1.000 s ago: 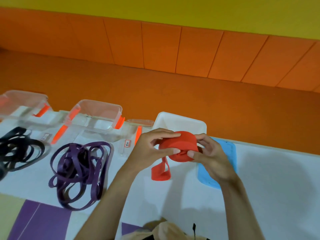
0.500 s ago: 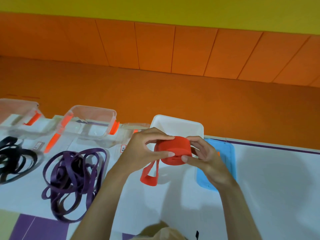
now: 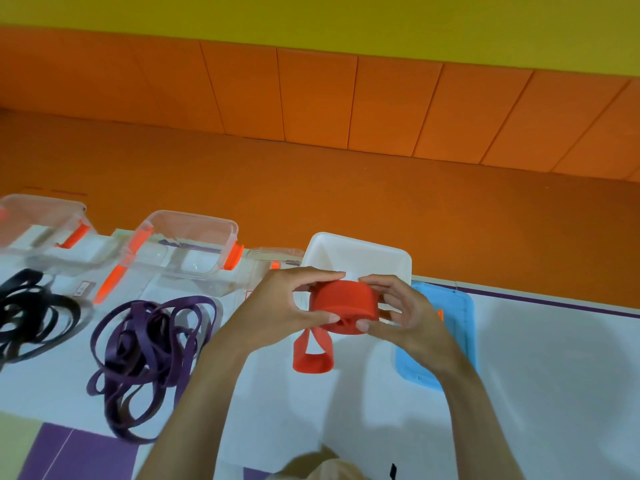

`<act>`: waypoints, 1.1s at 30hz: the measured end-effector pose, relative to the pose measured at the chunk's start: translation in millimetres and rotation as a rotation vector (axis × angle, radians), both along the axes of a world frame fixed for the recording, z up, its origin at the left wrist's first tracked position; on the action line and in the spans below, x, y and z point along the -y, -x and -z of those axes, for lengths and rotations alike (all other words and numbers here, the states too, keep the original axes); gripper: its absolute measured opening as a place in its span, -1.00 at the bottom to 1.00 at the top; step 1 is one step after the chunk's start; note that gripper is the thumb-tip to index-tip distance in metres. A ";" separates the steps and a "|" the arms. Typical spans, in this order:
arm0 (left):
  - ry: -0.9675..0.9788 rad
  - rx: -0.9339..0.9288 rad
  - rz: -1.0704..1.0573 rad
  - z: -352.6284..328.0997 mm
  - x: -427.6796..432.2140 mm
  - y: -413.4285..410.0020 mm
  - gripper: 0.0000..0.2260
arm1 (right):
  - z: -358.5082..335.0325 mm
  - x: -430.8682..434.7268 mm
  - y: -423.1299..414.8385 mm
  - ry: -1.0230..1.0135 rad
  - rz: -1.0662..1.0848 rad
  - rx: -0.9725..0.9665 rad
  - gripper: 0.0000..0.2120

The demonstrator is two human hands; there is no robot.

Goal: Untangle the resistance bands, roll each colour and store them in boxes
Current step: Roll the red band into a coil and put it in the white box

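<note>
Both hands hold a rolled red band (image 3: 341,304) above the white table (image 3: 554,375), just in front of an open white box (image 3: 360,251).

The left hand (image 3: 277,306) pinches the roll between thumb and fingers on one side, and the right hand (image 3: 408,313) curls round the other. A short loose loop (image 3: 311,355) of the band hangs below the roll. A blue lid (image 3: 460,320) lies under the right wrist beside the white box. To the left, a tangled purple band (image 3: 149,344) and a black band (image 3: 31,313) lie loose on the table, each in front of a clear box (image 3: 187,244) with orange clips. A small label (image 3: 83,289) sits on a clear lid there, its print too small to read.
</note>
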State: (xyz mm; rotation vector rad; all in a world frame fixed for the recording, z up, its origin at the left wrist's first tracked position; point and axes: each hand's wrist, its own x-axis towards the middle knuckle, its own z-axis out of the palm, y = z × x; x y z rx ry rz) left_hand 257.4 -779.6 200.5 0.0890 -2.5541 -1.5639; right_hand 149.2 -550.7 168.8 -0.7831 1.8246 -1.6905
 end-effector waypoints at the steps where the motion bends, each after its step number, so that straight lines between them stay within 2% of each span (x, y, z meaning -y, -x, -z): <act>1: -0.001 -0.010 0.007 -0.9 -1.9 0.0 -0.45 | -1.6 -0.4 0.7 0.000 0.009 -0.010 -0.48; 7: -0.115 -0.033 -0.031 -1.0 -6.4 3.4 -0.47 | -1.3 -8.3 0.6 0.175 0.130 0.083 -0.50; 9: -0.064 -0.020 -0.012 -4.9 -3.5 2.3 -0.47 | 0.8 -11.7 0.0 0.129 0.082 0.078 -0.49; 13: 0.054 -0.041 0.041 -11.1 -7.2 -0.4 -0.43 | -0.3 -14.3 -0.9 -0.062 0.008 -0.061 -0.45; 17: -0.022 -0.072 0.028 -10.9 -13.6 0.4 -0.45 | -2.6 -13.3 -6.7 0.073 0.102 -0.023 -0.54; 20: -0.048 -0.016 0.020 -11.9 -9.9 0.1 -0.48 | -0.7 -17.3 -9.6 0.160 0.132 0.050 -0.55; 22: -0.017 0.004 0.043 -12.3 -8.0 0.1 -0.51 | 0.1 -20.6 -8.9 0.111 0.082 0.055 -0.55; 25: 0.021 -0.018 0.081 -12.1 -10.7 0.3 -0.56 | 0.4 -24.5 -4.9 -0.005 0.003 -0.040 -0.46; 30: -0.117 -0.098 0.033 -9.0 -18.7 -2.6 -0.51 | -5.1 -23.1 -4.4 0.106 0.063 -0.013 -0.49; 33: -0.181 -0.065 0.008 -12.2 -13.0 -7.4 -0.54 | -3.4 -16.1 -10.8 0.198 0.055 0.053 -0.53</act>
